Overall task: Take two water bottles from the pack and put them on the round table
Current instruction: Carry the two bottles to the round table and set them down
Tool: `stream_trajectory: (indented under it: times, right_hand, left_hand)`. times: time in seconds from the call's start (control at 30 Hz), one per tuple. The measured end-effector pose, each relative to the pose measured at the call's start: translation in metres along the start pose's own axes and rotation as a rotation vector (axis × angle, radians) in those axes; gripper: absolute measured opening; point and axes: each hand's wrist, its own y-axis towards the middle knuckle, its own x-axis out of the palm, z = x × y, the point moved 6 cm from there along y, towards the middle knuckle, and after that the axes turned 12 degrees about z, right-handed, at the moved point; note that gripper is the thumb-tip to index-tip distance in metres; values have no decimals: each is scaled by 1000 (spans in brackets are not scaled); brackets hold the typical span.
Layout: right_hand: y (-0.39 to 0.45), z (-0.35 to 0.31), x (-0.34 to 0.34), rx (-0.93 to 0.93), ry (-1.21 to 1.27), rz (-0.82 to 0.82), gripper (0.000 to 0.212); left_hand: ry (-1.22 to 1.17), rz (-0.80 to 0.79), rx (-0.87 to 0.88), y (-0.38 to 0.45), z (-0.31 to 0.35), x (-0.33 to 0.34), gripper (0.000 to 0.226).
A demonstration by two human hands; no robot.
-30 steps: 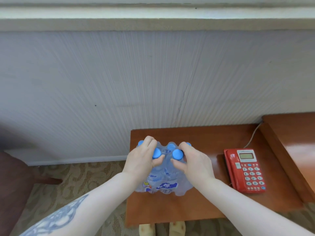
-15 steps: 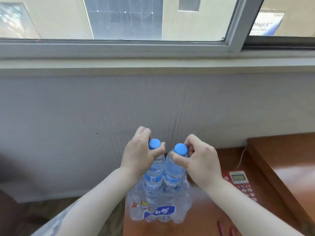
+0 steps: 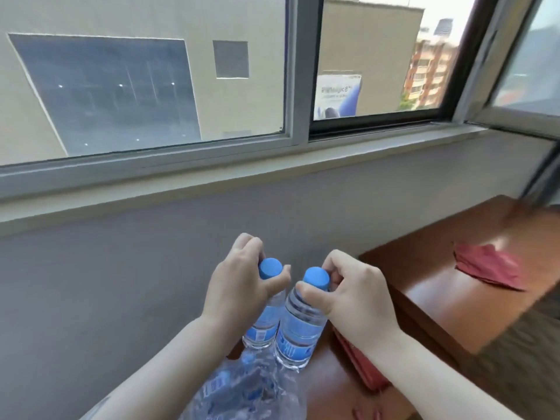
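Two clear water bottles with blue caps hang side by side above the pack. My left hand (image 3: 239, 286) grips the left bottle (image 3: 264, 324) at its neck, just under the cap. My right hand (image 3: 351, 295) pinches the right bottle (image 3: 298, 331) the same way. Both bottles are upright and lifted clear of the plastic-wrapped pack (image 3: 242, 389), which sits below them on the low wooden table (image 3: 333, 386) at the bottom of the view. No round table is in view.
A red telephone (image 3: 360, 371) lies on the low table, partly hidden under my right forearm. A higher wooden desk (image 3: 448, 304) stands to the right with a red cloth (image 3: 491, 265) on it. A grey wall and a window sill run behind.
Both hands have pulled the two bottles up out of the pack. My head has tilted up and turned right, so the window fills the top and the pack has sunk to the bottom edge.
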Motion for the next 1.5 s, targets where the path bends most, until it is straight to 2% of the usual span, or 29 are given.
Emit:
stream_trajectory:
  times: [0.2, 0.43, 0.53, 0.7, 0.9, 1.03, 1.2, 1.5]
  right_hand:
    - [-21, 34, -87, 73, -191, 130, 42]
    - [-63, 79, -245, 173, -363, 319, 40]
    - [-95, 102, -321, 211, -438, 368, 40]
    - [-149, 136, -439, 300, -602, 365, 42]
    - [-226, 179, -567, 492, -740, 433, 43]
    - [-257, 209, -641, 607, -782, 510, 41]
    - [-270, 255, -719, 680, -825, 600, 42]
    - [-234, 351, -847, 758, -896, 696, 38]
  left_hand:
    - [-118, -106, 104, -18, 71, 46, 46]
    - [-238, -190, 290, -70, 217, 97, 48]
    - [-293, -208, 337, -110, 286, 116, 47]
    - [-441, -305, 313, -200, 387, 157, 46]
    - [-518, -484, 367, -299, 512, 207, 46]
    - [-565, -556, 427, -332, 589, 239, 48]
    - [-616, -605, 561, -354, 682, 289, 46]
    - [-699, -671, 673, -359, 835, 401, 46]
